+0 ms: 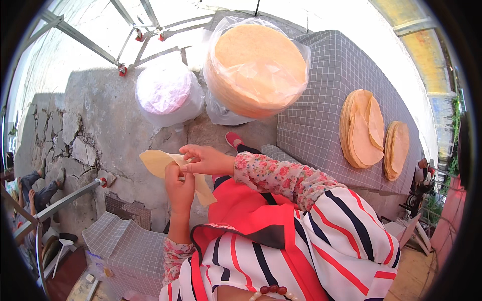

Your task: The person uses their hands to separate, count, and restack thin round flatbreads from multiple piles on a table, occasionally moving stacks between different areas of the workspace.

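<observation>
Pinched in my left hand (180, 188) is a thin, pale yellow flat sheet (156, 162), which looks like a flatbread; it droops on both sides of the fist. My right hand (207, 160) is over the sheet's upper edge, close to my left fingers, its thumb and forefinger apart. Beyond my hands, a tall stack of large round sheets (260, 52) stands in a clear plastic bag. Two smaller stacks lie on a grey checked cloth (312, 101) at the right: a larger one (354, 131) with a folded sheet on top, and a smaller one (396, 150).
A round container wrapped in whitish plastic (165, 90) stands left of the bagged stack. Metal frames on red casters (122, 70) stand at the upper left and left (71, 197). Another checked cloth (128, 252) covers something at lower left. A seated person (35, 192) is at far left.
</observation>
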Available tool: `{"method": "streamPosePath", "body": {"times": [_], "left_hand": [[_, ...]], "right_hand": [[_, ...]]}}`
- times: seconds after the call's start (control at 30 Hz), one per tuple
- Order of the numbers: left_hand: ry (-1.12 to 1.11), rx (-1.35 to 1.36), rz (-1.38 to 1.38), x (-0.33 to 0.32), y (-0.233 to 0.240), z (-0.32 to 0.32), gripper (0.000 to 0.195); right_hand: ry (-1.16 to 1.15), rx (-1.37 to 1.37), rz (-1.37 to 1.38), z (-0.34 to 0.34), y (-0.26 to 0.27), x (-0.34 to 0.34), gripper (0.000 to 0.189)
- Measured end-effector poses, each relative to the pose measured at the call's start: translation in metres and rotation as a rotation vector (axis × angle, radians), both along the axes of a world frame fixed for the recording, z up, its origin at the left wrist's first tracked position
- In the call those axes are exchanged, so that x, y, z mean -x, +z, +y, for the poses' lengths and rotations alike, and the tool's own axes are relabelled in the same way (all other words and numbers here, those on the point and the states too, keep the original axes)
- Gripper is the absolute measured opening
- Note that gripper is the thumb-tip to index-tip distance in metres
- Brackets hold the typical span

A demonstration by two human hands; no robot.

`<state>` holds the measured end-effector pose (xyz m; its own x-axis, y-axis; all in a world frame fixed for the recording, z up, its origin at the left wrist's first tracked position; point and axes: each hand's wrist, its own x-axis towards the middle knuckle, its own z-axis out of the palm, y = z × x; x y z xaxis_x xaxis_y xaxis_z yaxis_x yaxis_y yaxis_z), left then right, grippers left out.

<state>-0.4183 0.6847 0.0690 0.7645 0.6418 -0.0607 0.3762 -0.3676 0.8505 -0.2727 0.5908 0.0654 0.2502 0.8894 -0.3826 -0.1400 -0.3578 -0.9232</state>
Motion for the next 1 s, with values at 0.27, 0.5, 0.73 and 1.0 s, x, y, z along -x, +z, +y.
{"method": "streamPosePath", "body": {"times": [0.27,0.5,0.73,1.0], "left_hand": [[-0.572,-0.032,0.186,-0.022,0.064,-0.098,0.028],[-0.543,-0.104,-0.269,-0.048,0.077,-0.147,0.030],[-0.422,0.360,-0.369,-0.132,0.053,-0.285,0.016],[-0.582,0.823,-0.160,-0.330,0.036,-0.553,0.028]], "right_hand": [[-0.463,0.026,0.130,-0.108,0.042,0.022,0.061],[-0.588,-0.190,0.036,-0.236,0.078,-0.013,0.043],[-0.562,-0.070,0.130,-0.485,0.160,-0.073,0.039],[-0.859,-0.110,0.141,-0.829,0.174,-0.062,0.036]]}}
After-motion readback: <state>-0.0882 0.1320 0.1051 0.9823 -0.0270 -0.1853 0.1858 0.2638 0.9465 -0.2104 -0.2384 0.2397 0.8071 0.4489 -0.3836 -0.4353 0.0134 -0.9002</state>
